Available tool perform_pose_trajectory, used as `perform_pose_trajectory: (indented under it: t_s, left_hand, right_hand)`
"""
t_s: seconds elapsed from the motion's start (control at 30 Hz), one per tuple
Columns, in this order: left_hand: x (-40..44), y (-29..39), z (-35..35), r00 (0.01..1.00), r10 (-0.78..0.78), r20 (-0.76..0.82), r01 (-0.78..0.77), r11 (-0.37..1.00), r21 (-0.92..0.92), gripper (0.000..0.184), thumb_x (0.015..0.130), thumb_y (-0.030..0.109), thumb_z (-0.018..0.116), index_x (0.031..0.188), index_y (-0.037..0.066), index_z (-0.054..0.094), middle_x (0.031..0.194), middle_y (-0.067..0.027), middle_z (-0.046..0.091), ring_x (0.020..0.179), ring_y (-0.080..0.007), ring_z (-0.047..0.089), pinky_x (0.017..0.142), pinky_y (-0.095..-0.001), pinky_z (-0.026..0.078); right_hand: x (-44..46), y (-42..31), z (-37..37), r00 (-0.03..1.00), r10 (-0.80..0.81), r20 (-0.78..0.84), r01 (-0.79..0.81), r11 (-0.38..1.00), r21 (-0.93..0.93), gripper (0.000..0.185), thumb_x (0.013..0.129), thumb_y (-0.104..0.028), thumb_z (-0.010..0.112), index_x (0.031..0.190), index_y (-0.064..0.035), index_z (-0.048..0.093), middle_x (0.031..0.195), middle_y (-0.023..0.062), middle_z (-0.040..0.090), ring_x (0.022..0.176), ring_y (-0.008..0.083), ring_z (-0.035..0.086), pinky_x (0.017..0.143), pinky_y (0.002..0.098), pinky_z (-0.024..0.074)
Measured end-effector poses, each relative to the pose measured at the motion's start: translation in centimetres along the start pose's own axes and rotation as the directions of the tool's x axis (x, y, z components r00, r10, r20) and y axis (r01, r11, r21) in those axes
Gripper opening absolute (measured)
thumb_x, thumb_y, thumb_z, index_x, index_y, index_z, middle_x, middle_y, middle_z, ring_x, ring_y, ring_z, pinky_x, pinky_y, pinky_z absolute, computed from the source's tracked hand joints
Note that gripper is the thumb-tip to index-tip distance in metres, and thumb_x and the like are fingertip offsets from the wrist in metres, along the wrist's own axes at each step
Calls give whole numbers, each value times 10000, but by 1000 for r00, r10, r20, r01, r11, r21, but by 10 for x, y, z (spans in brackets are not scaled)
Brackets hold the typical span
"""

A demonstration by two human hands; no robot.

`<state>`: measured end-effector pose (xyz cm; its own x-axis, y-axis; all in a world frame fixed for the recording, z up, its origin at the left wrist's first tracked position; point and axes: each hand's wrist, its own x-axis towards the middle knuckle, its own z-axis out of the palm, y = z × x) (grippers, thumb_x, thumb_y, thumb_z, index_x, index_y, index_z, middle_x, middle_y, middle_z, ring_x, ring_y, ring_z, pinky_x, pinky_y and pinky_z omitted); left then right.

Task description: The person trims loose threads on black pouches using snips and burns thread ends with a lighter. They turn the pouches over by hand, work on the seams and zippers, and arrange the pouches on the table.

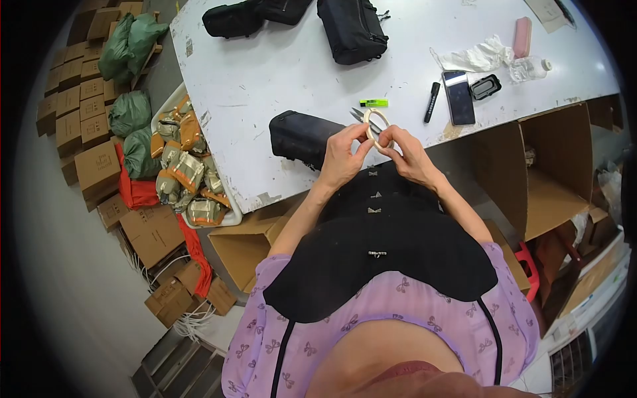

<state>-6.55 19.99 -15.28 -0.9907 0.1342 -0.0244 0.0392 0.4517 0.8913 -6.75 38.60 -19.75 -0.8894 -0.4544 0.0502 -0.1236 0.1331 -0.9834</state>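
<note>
Between my two hands is a narrow roll of cream tape, raised above the table's near edge. My left hand pinches the roll's left side with thumb and fingers. Closed on its right side is my right hand. Scissors show behind and through the ring; their handles are hidden. A black bag lies just left of my left hand, partly covered by it. Beyond the roll rests a small bright green object, possibly a lighter.
The white table carries more black bags at the back. To the right lie a black marker, a phone, a small black tray and a plastic bottle. A bin of pouches and open cartons flank the table.
</note>
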Motion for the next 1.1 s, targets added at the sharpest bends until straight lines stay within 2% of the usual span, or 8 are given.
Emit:
perform_pose_trajectory:
  t_s: [0.3,0.4,0.57,0.67,0.77,0.9,1.07,1.1]
  left_hand:
    - [-8,-5,3,997,-72,-33,75,993,86,126,793,30,725,848,-21,623,795,-80,644,711,-146,619,674,-276,483]
    - [-10,-3,12,969,-165,-186,147,984,-105,118,804,41,724,862,-15,637,797,-82,660,702,-139,622,647,-273,476]
    - [-17,-5,7,993,-118,-30,119,993,28,73,842,41,673,859,-27,655,760,-97,660,662,-177,628,612,-285,470]
    - [-24,-8,16,997,-82,-11,83,995,56,63,853,29,637,852,-32,653,729,-115,634,632,-229,620,585,-307,460]
    - [-31,-12,29,992,-120,30,119,992,32,81,868,40,622,851,-33,652,725,-117,636,630,-224,621,580,-315,459]
    - [-38,-8,33,980,-197,10,195,977,90,122,894,72,607,871,-35,661,717,-109,640,606,-201,600,572,-306,455]
    - [-44,-9,37,951,-310,-14,308,949,-67,169,912,125,618,904,-34,676,683,-67,624,588,-122,564,553,-271,440]
    - [-44,-8,37,944,-329,-13,327,941,-87,179,917,134,619,909,-34,679,672,-57,618,586,-106,557,550,-264,436]
  right_hand:
    - [1,6,-3,998,33,56,-34,999,6,146,838,19,599,956,-24,526,845,114,600,792,302,563,725,382,450]
    - [2,5,-4,995,41,90,-43,999,18,129,846,7,595,958,-11,533,849,127,616,797,311,580,727,383,459]
    - [-1,12,-8,987,34,157,-48,995,84,132,872,-12,598,981,5,527,849,135,647,773,281,626,699,349,485]
    - [-4,3,-9,948,235,213,-294,903,313,162,901,-33,594,1041,6,521,808,114,668,716,225,646,661,317,495]
    - [-2,-1,-11,903,305,303,-389,879,275,202,922,-46,587,1109,-13,518,755,88,673,666,183,647,630,306,497]
    - [-5,7,-6,951,186,248,-205,978,50,207,911,-27,570,1116,-51,546,728,102,654,637,217,646,596,320,492]
    - [-9,15,3,992,40,119,-11,972,-236,149,897,-18,554,1035,-55,596,735,118,637,621,264,636,576,337,485]
    - [-11,17,4,991,66,117,-45,983,-176,128,899,-28,556,1015,-52,603,736,114,637,616,265,635,576,341,485]
